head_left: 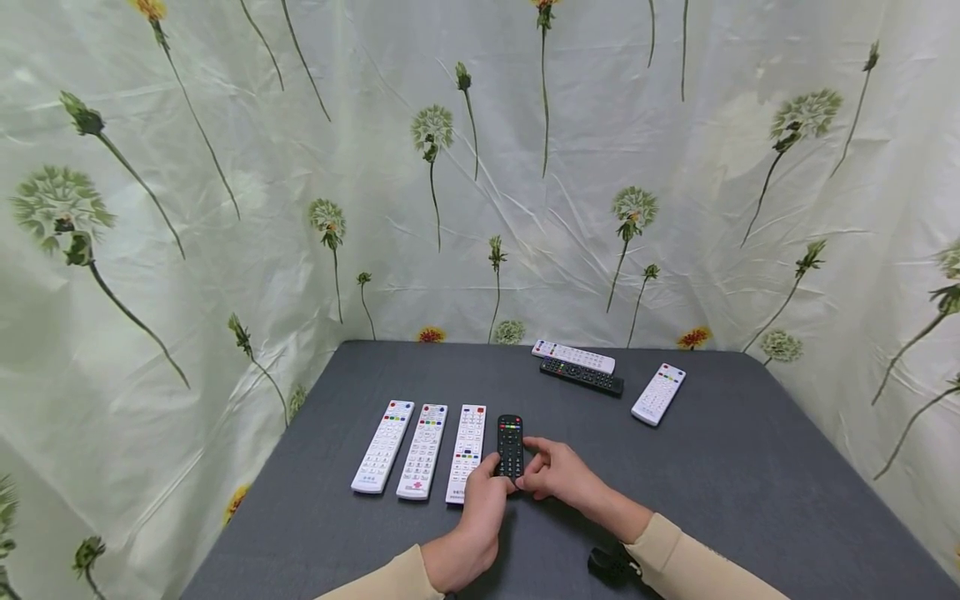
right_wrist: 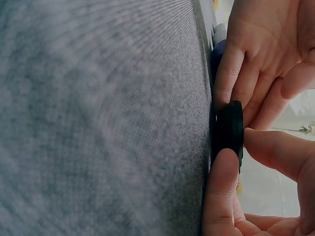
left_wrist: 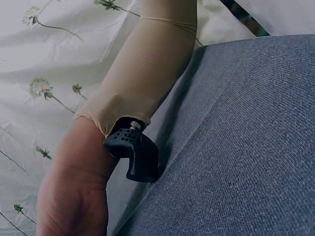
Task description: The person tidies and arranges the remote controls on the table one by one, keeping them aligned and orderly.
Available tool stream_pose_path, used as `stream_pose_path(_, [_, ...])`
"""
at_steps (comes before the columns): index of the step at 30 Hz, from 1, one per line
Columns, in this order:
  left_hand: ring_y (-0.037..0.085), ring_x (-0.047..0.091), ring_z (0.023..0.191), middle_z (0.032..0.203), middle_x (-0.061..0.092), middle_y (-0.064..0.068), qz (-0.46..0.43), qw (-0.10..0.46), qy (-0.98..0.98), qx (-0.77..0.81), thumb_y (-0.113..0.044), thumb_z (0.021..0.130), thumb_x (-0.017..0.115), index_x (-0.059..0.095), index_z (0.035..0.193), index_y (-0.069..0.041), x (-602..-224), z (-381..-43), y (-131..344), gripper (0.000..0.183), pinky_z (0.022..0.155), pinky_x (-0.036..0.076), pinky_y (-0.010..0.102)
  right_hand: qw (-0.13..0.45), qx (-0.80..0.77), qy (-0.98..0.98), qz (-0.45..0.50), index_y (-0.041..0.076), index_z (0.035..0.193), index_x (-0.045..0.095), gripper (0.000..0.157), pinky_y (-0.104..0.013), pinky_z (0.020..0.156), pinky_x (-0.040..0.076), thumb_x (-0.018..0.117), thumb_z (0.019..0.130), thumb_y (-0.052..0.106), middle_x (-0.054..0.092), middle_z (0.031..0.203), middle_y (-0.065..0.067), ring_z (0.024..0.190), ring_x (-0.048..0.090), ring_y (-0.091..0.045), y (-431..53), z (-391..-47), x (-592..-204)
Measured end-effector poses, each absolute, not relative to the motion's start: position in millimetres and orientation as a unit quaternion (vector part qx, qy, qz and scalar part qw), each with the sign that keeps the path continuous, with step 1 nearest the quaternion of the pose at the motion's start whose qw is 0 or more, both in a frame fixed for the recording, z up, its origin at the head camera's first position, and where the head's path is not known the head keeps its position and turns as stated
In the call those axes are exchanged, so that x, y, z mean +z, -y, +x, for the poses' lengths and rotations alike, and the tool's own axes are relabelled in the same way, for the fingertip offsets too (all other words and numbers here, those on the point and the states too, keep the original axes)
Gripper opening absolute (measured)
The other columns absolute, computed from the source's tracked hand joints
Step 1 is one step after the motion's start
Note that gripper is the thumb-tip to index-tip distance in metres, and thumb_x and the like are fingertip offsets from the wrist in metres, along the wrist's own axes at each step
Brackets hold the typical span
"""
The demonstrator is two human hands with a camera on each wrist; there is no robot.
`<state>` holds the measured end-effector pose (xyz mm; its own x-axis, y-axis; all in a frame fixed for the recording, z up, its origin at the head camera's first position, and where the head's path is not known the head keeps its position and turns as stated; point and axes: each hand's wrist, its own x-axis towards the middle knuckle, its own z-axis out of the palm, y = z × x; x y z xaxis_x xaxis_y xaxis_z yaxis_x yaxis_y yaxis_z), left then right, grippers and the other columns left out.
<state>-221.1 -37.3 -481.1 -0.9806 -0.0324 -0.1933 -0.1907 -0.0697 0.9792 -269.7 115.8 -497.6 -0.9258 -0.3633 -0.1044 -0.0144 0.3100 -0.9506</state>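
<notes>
Your right hand (head_left: 561, 475) has the small remote (head_left: 510, 442) at its fingertips, pinching it with the index finger on the right edge and the thumb at the lower right corner. Your left hand (head_left: 483, 504) sits at the small remote's lower left, its fingers fairly straight and touching the left edge; the thumb is by the lower end, though you can't tell whether it presses. That remote, black, lies between your two hands on the tabletop (head_left: 712, 467), keys up.

You have seven remotes in all: five white, two black. Left of the small remote stand three white remotes (head_left: 422, 452) in a row, the closest just beside it. Beyond it, to the right, are two side by side: the long black remote (head_left: 581, 376) and, behind that, the back white remote (head_left: 573, 356). Farther right of it, one slanted white remote (head_left: 658, 395) lies apart. Nearer you than it, a wrist camera (head_left: 613, 567) shows at your right sleeve (head_left: 697, 554).
</notes>
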Motion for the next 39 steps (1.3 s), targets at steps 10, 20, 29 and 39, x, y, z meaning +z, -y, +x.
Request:
stream_pose_path(10, [0.032,0.040,0.136,0.152,0.041,0.024,-0.082,0.054,-0.682,0.725,0.010,0.074,0.051,0.043,0.148,0.005,-480.1,-221.3,37.8,0.075,0.103,0.038,0.044,0.173,-0.596,-0.776,-0.114,-0.012,0.148,0.035,0.075,-0.038,0.066,0.060,0.074,0.086,0.007,0.070,0.084,-0.008,0.074,0.068,-0.021,-119.6,-268.8,-493.8])
stream_pose_path(20, [0.034,0.035,0.142,0.158,0.035,0.021,-0.048,0.043,-0.699,0.712,0.002,0.083,0.053,0.036,0.155,-0.003,-463.4,-225.9,38.8,0.074,0.103,0.040,0.046,0.171,-0.587,-0.783,-0.111,-0.006,0.145,0.044,0.060,-0.041,0.068,0.060,0.070,0.093,0.010,0.069,0.088,-0.017,0.074,0.067,-0.025,-135.3,-279.7,-476.8])
stream_pose_path(29, [0.039,0.036,0.142,0.154,0.040,0.020,0.008,0.024,-0.709,0.705,-0.011,0.096,0.057,0.040,0.152,-0.003,-446.6,-265.5,44.5,0.059,0.112,0.033,0.057,0.137,-0.551,-0.813,-0.128,-0.005,0.139,0.052,0.050,-0.044,0.073,0.059,0.069,0.095,0.011,0.068,0.099,-0.023,0.087,0.066,-0.036,-158.4,-305.9,-455.3])
stream_pose_path(39, [0.035,0.048,0.132,0.143,0.051,0.017,0.012,0.020,-0.729,0.684,-0.018,0.100,0.060,0.052,0.144,-0.008,-438.4,-325.4,35.7,0.046,0.103,0.043,0.052,0.079,-0.514,-0.849,-0.094,-0.006,0.132,0.059,0.040,-0.044,0.079,0.059,0.067,0.095,0.008,0.068,0.105,-0.023,0.100,0.066,-0.042,-185.8,-332.0,-437.0])
